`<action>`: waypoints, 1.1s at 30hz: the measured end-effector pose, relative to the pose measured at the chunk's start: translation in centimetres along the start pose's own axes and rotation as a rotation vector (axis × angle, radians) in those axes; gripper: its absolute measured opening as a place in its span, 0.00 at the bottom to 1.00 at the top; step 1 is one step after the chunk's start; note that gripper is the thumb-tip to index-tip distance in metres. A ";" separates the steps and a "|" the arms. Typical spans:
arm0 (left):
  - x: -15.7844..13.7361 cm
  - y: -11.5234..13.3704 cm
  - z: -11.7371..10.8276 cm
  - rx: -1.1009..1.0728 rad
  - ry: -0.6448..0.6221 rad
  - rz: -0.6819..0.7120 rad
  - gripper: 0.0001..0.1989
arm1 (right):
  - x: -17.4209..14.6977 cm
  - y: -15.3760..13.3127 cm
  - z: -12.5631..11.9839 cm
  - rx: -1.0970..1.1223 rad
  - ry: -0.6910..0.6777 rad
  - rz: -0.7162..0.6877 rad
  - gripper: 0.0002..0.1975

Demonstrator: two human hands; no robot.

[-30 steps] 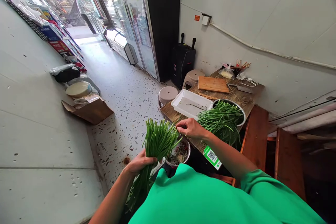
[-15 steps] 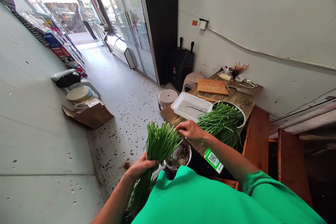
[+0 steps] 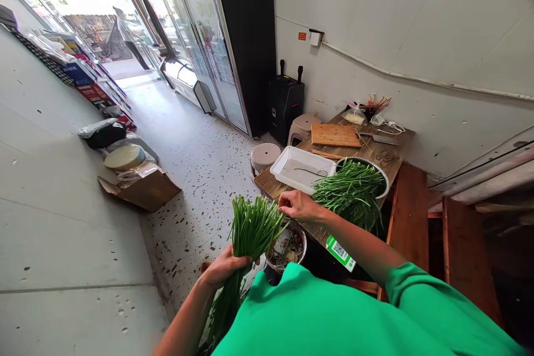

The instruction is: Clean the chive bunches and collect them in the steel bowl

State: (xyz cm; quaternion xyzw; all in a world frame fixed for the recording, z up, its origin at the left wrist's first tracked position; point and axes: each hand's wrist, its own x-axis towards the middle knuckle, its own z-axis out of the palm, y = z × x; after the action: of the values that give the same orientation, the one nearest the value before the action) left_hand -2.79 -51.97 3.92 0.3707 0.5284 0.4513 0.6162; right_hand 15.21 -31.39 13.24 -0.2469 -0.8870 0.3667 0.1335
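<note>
A thick bunch of garlic chives (image 3: pixel 253 228) stands cut ends up in my left hand (image 3: pixel 228 265), whose fingers wrap round its middle. The long green leaves hang down below that hand. At the right edge of the stem ends is my right hand (image 3: pixel 299 204), thumb and fingers pinched together; what lies between the fingertips is too small to make out. Under the hands stands a bucket (image 3: pixel 287 250) with plant scraps in it. More chives (image 3: pixel 349 188) spill over the rim of a round white basin (image 3: pixel 381 192) on the table, beside my right forearm.
On the wooden table (image 3: pixel 267 182) are a white tray (image 3: pixel 287 175), a cutting board (image 3: pixel 336 135) and a cleaver (image 3: pixel 381 138). Stools (image 3: pixel 266 156) and a black speaker (image 3: pixel 286 105) stand behind it. A cardboard box (image 3: pixel 142 189) lies by the left wall; wooden benches (image 3: pixel 409 211) are at right.
The view has shifted slightly. Both hands keep almost the same place, with the left still round the chives and the right still pinching at the stem ends.
</note>
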 end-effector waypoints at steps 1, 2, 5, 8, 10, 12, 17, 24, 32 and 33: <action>0.0 0.0 0.0 -0.021 -0.009 -0.001 0.08 | 0.1 -0.1 0.0 -0.023 0.055 0.019 0.05; -0.1 0.1 0.1 -0.041 -0.020 -0.002 0.09 | 0.1 -0.2 0.0 -0.048 0.110 0.033 0.09; -0.2 0.5 0.4 -0.098 -0.065 -0.015 0.10 | 0.3 -1.1 0.7 -0.124 0.187 -0.010 0.17; -0.3 0.7 0.6 -0.168 -0.066 -0.045 0.11 | 0.8 -1.9 2.2 -0.049 0.081 -0.080 0.18; -0.4 0.6 0.7 -0.241 -0.068 -0.064 0.13 | 1.2 -1.9 3.0 0.144 -0.009 -0.069 0.20; -0.6 0.3 0.8 -0.355 -0.117 -0.083 0.16 | 1.4 -1.6 3.3 0.364 -0.072 -0.064 0.19; -1.1 0.0 1.2 -0.604 -0.299 -0.170 0.24 | 1.0 -0.7 2.4 0.528 -0.111 -0.101 0.25; -1.1 1.0 2.3 -0.447 -0.113 -0.118 0.14 | 1.1 -2.1 1.3 0.379 -0.113 0.035 0.26; -0.9 0.4 1.9 -0.585 -0.159 -0.200 0.21 | 1.1 -1.6 0.8 0.536 -0.171 -0.004 0.10; -0.8 0.5 2.1 -0.570 -0.095 -0.182 0.20 | 1.1 -1.6 0.6 0.520 -0.156 -0.003 0.10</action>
State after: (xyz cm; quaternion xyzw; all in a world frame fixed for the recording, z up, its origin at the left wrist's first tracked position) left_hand -0.83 -52.55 4.97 0.1548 0.3822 0.5065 0.7573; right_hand 13.50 -32.14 13.97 -0.1739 -0.7711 0.5998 0.1242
